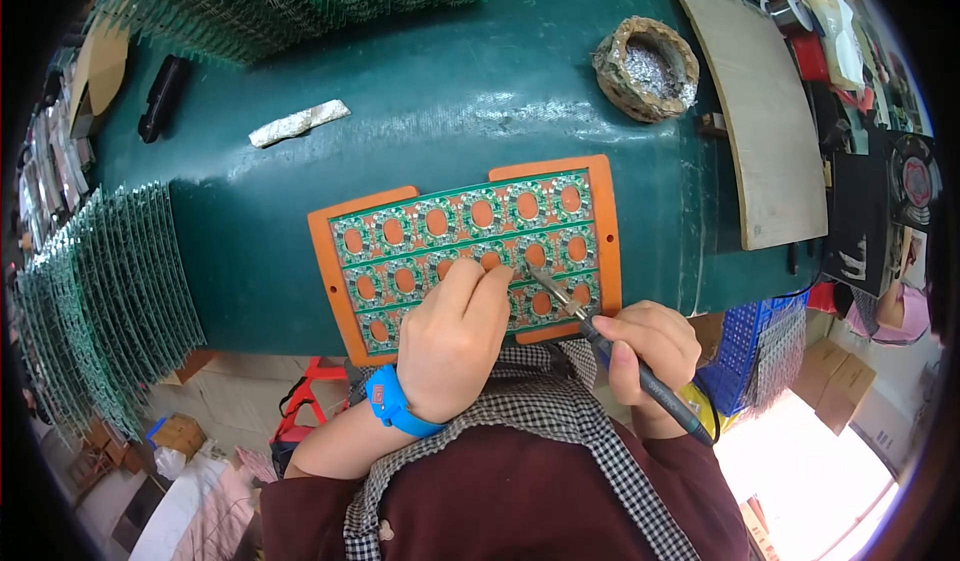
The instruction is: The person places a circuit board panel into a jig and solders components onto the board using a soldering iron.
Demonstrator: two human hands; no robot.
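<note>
Your right fingers (pixel 640 333) clamp the soldering iron (pixel 660 393); a slip could burn your left fingers (pixel 459 286), grip unclear, over the orange fixture (pixel 606 211).

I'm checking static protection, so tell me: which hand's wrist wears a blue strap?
The left hand, the one over the green board. A blue strap sits at its wrist; none shows by the right hand, which holds the iron.

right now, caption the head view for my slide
Soldering iron in the right hand, left hand over a green circuit-board panel in an orange frame.
</note>
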